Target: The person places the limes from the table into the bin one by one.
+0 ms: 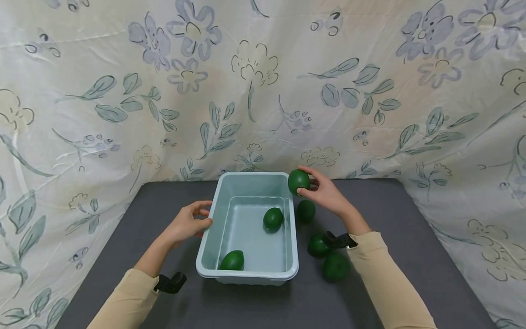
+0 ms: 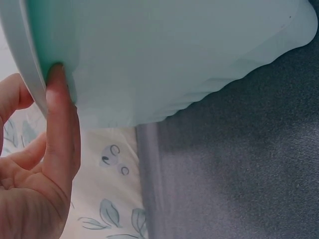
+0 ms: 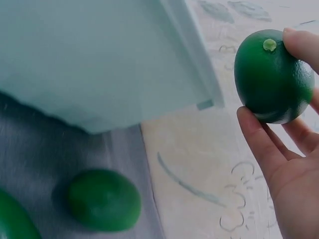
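Note:
My right hand point(image 1: 324, 191) holds a glossy dark green avocado point(image 1: 298, 182) between thumb and fingertips, over the bin's far right corner. A pale stem nub shows on this avocado point(image 3: 273, 74) in the right wrist view. My left hand point(image 1: 186, 224) grips the left rim of a pale blue-green plastic bin point(image 1: 292, 246), with fingers tucked against the outer wall under the lip in the left wrist view. Inside the bin, one avocado point(image 1: 273, 220) lies right of centre and another point(image 1: 232, 260) at the near left corner.
Three more avocados lie on the dark grey table point(image 1: 246, 306) right of the bin: one point(image 1: 306, 211) close by its wall, another point(image 1: 318, 246) partly behind the right wrist strap, and a third point(image 1: 336, 267) nearer. A floral curtain point(image 1: 263, 91) hangs behind and beside the table.

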`<state>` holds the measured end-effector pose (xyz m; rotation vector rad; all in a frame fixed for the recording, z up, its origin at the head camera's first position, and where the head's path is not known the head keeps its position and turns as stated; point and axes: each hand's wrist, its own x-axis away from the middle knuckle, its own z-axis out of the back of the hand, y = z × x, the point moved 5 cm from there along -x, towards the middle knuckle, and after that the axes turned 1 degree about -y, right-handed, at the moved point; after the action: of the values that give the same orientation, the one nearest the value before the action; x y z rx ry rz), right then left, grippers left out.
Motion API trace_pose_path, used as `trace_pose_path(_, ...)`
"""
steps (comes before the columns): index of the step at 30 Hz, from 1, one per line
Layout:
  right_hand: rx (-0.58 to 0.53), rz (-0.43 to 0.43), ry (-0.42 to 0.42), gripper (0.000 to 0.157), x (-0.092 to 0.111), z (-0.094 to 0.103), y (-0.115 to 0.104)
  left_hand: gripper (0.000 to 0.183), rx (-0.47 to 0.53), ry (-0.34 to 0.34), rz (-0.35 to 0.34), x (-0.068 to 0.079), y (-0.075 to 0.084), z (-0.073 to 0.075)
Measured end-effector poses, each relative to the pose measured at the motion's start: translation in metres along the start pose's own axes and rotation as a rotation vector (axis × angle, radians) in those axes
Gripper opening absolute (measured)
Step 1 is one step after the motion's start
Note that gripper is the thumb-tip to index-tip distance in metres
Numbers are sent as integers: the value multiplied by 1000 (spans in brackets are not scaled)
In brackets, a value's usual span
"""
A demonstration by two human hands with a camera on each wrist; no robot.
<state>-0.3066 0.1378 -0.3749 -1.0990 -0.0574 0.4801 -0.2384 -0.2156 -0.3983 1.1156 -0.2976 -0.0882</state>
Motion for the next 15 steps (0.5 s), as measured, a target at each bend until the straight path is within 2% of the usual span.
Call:
trace_pose_path(9,-40,3,-6,65,-8,-15,-15,57,-6,9,-5,0,-4,-1)
trace_pose_path(15,-49,6,-46,64,-4,-29,-49,56,1,12,-10,2,-5,-1)
